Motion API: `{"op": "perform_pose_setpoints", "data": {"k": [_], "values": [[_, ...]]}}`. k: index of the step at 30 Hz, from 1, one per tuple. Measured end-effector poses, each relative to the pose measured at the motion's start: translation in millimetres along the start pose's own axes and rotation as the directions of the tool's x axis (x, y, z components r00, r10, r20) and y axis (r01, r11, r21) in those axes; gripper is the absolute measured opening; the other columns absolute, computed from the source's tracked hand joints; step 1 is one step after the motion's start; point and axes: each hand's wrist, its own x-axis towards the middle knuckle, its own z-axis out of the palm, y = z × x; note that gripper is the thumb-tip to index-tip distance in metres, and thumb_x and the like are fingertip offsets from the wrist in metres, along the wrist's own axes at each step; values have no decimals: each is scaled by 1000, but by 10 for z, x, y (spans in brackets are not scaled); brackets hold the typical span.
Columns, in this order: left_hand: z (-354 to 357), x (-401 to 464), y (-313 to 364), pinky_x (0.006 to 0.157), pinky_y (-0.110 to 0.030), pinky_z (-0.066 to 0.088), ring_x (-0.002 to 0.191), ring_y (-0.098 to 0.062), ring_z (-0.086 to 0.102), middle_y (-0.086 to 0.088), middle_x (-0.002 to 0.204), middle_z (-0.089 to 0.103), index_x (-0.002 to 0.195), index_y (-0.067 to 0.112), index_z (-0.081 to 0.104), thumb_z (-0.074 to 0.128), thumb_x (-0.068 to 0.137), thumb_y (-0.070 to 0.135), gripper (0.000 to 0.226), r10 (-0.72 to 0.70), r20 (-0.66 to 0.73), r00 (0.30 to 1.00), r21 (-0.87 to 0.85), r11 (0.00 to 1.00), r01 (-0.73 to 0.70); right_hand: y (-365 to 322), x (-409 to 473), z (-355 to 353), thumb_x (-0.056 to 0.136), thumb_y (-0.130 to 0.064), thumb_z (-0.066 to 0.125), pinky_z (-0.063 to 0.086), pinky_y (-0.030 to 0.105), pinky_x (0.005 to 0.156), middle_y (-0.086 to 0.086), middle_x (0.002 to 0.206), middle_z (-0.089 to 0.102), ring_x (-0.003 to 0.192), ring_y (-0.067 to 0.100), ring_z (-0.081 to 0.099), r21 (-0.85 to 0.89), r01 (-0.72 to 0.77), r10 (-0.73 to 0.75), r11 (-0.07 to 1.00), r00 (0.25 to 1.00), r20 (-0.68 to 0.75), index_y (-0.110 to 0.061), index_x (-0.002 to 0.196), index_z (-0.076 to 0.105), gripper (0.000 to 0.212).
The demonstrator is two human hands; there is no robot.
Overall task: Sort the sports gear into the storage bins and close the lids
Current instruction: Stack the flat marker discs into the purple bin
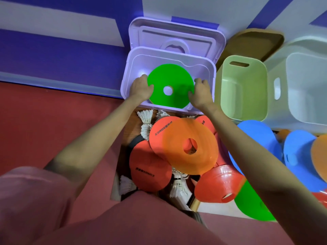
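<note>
With both arms stretched forward, our left hand (141, 89) and right hand (200, 93) grip opposite edges of the green disc (170, 80) inside the purple bin (210, 73).

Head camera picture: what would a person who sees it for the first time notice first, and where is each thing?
The eye goes first to the bright green disc near the top centre, held at its two sides by the left hand and the right hand over the open purple bin. Next comes the heap below it: an orange disc lying on red paddles and white shuttlecocks. At the right stands a pale green bin.
</note>
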Motion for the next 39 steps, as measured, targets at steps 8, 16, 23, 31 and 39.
{"op": "perform_pose_setpoints", "data": {"k": [8,16,23,31,39], "values": [[55,-1137,80,83,-30,50,92,-13,61,-4,104,68,106,8,67,52,88,17,25,504,-324,801,-168,802,-573,292,-1325,-138,84,-1,55,48,41,88,17,116,50,103,31,55,156,360,-320,920,918,-235,-1,120,53,35],[771,-2165,-135,103,-31,31,117,-20,49,-5,123,58,124,11,56,76,74,24,55,793,63,606,96,599,-795,930,-2383,44,84,-11,51,43,38,92,14,113,50,105,32,51,169,147,-108,975,970,-220,-4,116,54,33],[1126,-2319,-73,111,-50,29,120,-28,46,-13,125,52,141,9,33,84,56,43,105,778,178,603,450,480,-753,1137,-2822,133,80,-13,47,40,38,94,18,111,53,107,36,50,207,46,17,977,956,-292,-1,112,58,36],[1223,-2373,19,110,-56,29,103,-27,49,-11,108,52,143,7,29,87,52,43,114,783,97,615,515,489,-704,1403,-2837,157,88,-11,56,43,43,85,22,105,55,98,38,54,335,-168,312,927,843,-439,0,111,53,26],[853,-2634,166,113,-40,26,131,-30,35,-13,141,39,146,4,26,66,67,38,95,650,-140,747,-32,751,-660,1584,-2809,195,86,-17,63,27,38,94,31,122,48,117,41,41,530,-425,662,734,619,-422,14,122,41,52]]}}
